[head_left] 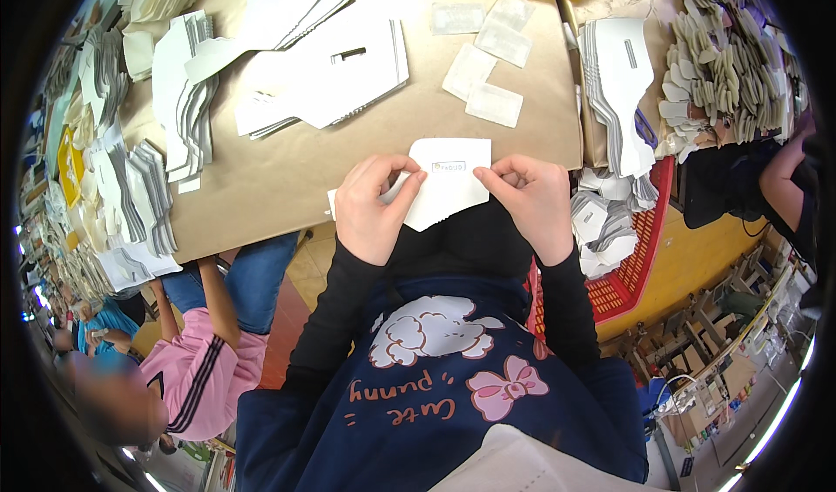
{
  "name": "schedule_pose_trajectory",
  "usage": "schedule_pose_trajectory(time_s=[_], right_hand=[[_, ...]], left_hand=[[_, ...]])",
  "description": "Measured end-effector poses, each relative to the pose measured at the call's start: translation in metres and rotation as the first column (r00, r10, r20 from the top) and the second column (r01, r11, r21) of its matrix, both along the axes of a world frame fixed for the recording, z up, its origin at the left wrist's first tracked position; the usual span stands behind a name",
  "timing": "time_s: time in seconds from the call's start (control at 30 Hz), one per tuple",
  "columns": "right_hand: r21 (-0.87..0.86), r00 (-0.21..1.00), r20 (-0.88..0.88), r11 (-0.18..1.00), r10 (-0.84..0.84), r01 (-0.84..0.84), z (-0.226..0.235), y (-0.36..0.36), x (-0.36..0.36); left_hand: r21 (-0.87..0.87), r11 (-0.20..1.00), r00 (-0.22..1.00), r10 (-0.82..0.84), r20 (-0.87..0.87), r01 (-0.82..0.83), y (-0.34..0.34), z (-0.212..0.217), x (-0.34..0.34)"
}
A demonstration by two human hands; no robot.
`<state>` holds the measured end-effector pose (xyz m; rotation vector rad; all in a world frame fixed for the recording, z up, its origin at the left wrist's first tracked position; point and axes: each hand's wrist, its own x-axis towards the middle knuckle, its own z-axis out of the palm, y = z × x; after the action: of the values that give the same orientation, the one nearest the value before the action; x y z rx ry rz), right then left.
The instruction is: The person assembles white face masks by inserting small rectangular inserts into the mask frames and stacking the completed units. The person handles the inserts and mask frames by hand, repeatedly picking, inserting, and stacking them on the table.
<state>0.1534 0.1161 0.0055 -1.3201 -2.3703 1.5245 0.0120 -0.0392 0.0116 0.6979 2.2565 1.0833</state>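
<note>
Between my two hands is a white flat cut piece [455,198], like stiff fabric or card, tilted at the near edge of the table. A small rectangular label or window with print [449,167] sits in its upper middle. My left hand [373,209] is closed, pinching the piece left of the label with thumb and forefinger. My right hand [537,203] is closed too, its thumb and finger pinching the right edge close to the label. Whether the label is loose or fixed, I cannot tell. Several small translucent rectangles [494,104] lie beyond my hands.
Stacks of white cut pieces lie on the brown-covered table [287,165], including a slotted stack [353,74]. Another stack [620,83] stands at the right. A red basket [640,270] holding white pieces is below it. A person in pink [209,366] sits at the left.
</note>
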Motion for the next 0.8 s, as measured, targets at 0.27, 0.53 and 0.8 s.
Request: schedule_pose_trajectory(time_s=[0.27, 0.53, 0.8], right_hand=[[0.025, 1.0, 0.016, 1.0, 0.013, -0.014, 0.002, 0.0, -0.001], [0.036, 1.0, 0.024, 0.999, 0.013, -0.014, 0.004, -0.001, -0.002], [0.132, 0.996, 0.093, 0.991, 0.001, -0.013, 0.011, -0.007, -0.008]], left_hand=[[0.002, 1.0, 0.999, 0.003, -0.034, -0.003, 0.002, 0.0, 0.002], [-0.011, 1.0, 0.999, 0.013, -0.033, -0.013, 0.003, 0.001, 0.005], [-0.047, 0.999, 1.0, 0.011, -0.022, -0.012, 0.004, -0.001, 0.005]])
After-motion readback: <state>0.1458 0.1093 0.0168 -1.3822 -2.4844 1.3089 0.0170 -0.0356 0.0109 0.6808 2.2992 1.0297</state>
